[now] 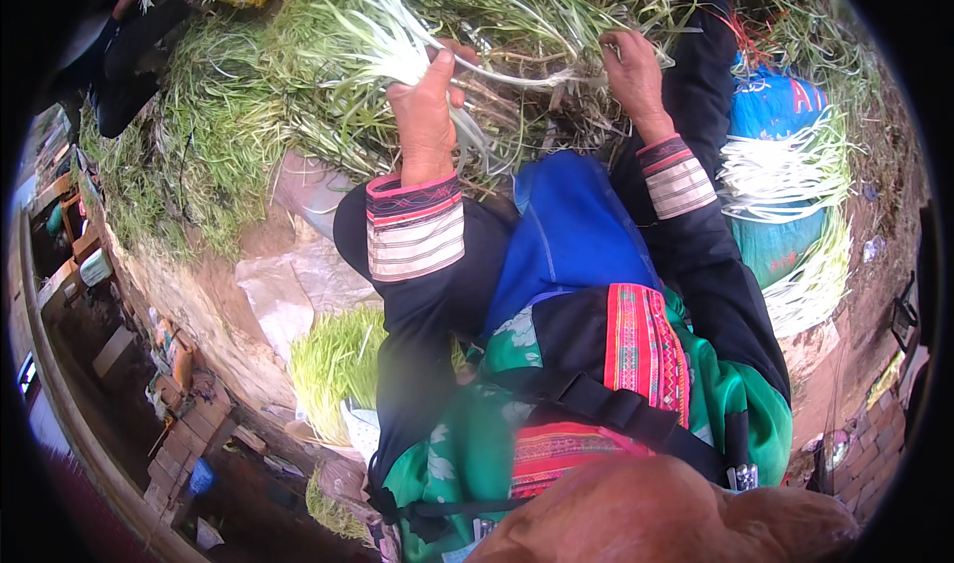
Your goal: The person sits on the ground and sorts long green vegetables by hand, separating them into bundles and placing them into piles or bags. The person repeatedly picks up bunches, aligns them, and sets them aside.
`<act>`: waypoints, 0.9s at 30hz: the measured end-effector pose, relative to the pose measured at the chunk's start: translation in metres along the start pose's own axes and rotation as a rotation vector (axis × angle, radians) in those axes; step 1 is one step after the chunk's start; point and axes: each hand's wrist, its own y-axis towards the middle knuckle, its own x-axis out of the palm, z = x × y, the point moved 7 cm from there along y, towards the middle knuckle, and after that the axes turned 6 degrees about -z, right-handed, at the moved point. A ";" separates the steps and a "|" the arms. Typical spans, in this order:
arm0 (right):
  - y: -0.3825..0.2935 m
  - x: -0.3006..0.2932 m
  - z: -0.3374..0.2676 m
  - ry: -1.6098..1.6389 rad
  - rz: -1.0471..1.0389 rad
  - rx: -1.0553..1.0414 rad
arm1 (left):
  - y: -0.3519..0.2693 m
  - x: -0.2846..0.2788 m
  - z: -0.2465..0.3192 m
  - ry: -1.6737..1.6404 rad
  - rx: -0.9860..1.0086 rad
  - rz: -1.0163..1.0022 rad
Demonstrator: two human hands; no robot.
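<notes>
My left hand (428,108) is closed around a bunch of pale green-white leafy stalks (399,56), which spread out to the upper left. One long white stalk (522,81) runs from that bunch towards the right, its thin end near my right hand. The thumb and fingers of my right hand (636,67) are bent together beside some green leaves; whether anything is pinched between them cannot be told. Beneath both hands lies a large heap of loose green leafy stalks (223,138), with brown, dry-looking stems around the middle.
Right of my leg lie blue (775,108) and green (782,242) sacks with white stalks (779,175) across them. Cut yellow-green stalks (339,369) stand at lower left near a pale sheet (298,287). Another person (138,56) sits at upper left. Bricks (190,444) lie at the far lower left.
</notes>
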 end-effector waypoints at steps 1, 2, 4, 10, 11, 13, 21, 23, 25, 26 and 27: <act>0.009 0.002 -0.020 0.139 -0.016 -0.038 | -0.001 0.003 -0.003 0.043 -0.024 -0.008; 0.015 0.014 -0.034 0.496 -0.142 0.069 | -0.001 0.006 -0.007 0.087 -0.049 -0.019; 0.026 0.038 -0.076 0.932 -0.344 0.167 | -0.004 0.012 -0.012 0.130 -0.078 -0.029; 0.033 0.072 -0.121 1.476 -0.517 0.527 | -0.005 0.018 -0.015 0.142 -0.108 -0.080; 0.031 0.074 -0.119 1.517 -0.502 0.553 | -0.005 0.017 -0.015 0.156 -0.100 -0.071; 0.024 0.077 -0.115 1.642 -0.432 0.631 | -0.004 0.017 -0.016 0.180 -0.087 -0.056; 0.007 0.097 -0.113 1.678 -0.260 0.732 | -0.011 0.013 -0.013 0.216 0.025 0.232; 0.003 0.099 -0.112 1.560 -0.286 0.696 | -0.009 0.008 -0.004 0.292 0.075 0.283; -0.002 0.099 -0.111 1.307 -0.455 0.514 | -0.008 0.000 0.001 0.220 0.067 0.325; -0.005 0.098 -0.109 1.180 -0.548 0.400 | -0.006 -0.005 0.005 0.167 0.068 0.319; -0.013 0.097 -0.105 1.049 -0.648 0.314 | -0.005 -0.011 0.011 0.111 0.103 0.320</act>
